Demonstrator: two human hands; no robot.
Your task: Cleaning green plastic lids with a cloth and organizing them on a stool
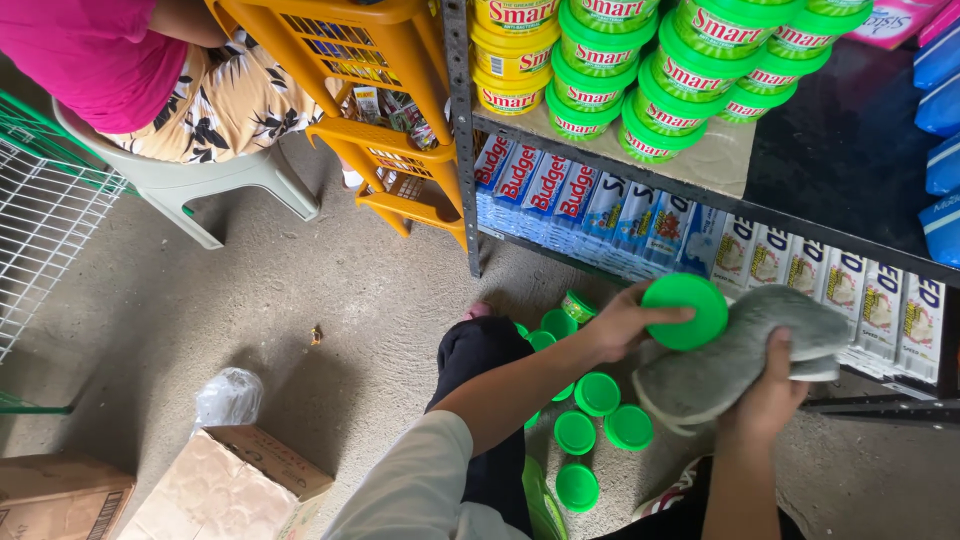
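My left hand (622, 325) grips a round green tub (686, 311) by its edge, holding it up in front of the lower shelf. My right hand (772, 388) clutches a grey cloth (730, 360), which lies against the underside of the tub. Below my hands, several more green tubs (598, 393) sit on the concrete floor beside my dark-trousered knee (480, 350).
A metal shelf (700, 165) carries stacked green and yellow tubs, with packets in rows underneath. An orange rack (400, 130) stands to its left. A person in a pink top sits on a plastic chair (200, 175). Left: a green wire basket (40, 210), cardboard boxes (225, 490).
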